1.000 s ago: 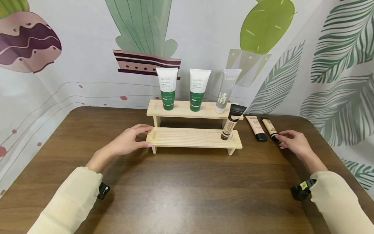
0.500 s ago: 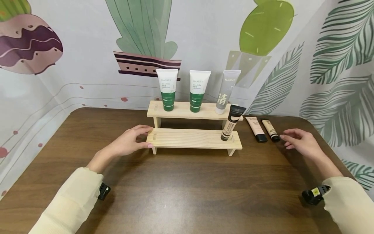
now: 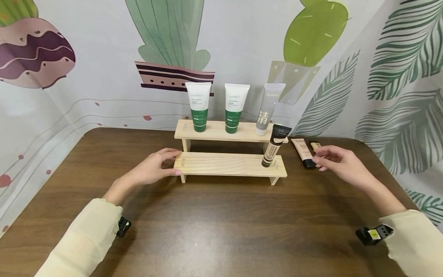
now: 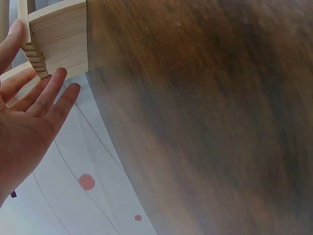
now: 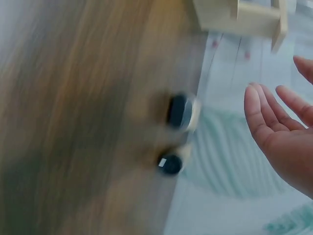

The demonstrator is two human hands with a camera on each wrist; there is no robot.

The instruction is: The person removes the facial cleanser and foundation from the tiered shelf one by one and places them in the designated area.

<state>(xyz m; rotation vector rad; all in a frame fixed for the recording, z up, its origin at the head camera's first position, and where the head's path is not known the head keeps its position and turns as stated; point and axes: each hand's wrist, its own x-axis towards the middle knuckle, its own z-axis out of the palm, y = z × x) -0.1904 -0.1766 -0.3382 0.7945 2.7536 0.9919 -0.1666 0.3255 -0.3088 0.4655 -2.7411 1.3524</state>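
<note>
A two-step wooden display stand (image 3: 221, 163) stands on the table. My left hand (image 3: 154, 165) holds its lower left end, thumb at the front corner and index finger at the back one; in the left wrist view, the other fingers (image 4: 63, 105) spread free. My right hand (image 3: 346, 165) holds nothing, its fingers loosely bent over two small tubes lying on the table. One is a pink BB cream tube (image 3: 302, 150) with a black cap. Beside it lies a beige tube (image 3: 315, 146), mostly hidden by the hand; its black cap (image 5: 170, 164) shows in the right wrist view.
On the upper step stand two green-and-white tubes (image 3: 199, 111) (image 3: 235, 111) and a grey tube (image 3: 268, 107). A black-and-beige tube (image 3: 273, 146) leans upright at the lower step's right end. A patterned cloth (image 3: 242, 38) hangs behind the brown table (image 3: 221, 223).
My right hand let go of the beige tube, drew back to the right, then moved left over both lying tubes. My left hand stays at the stand.
</note>
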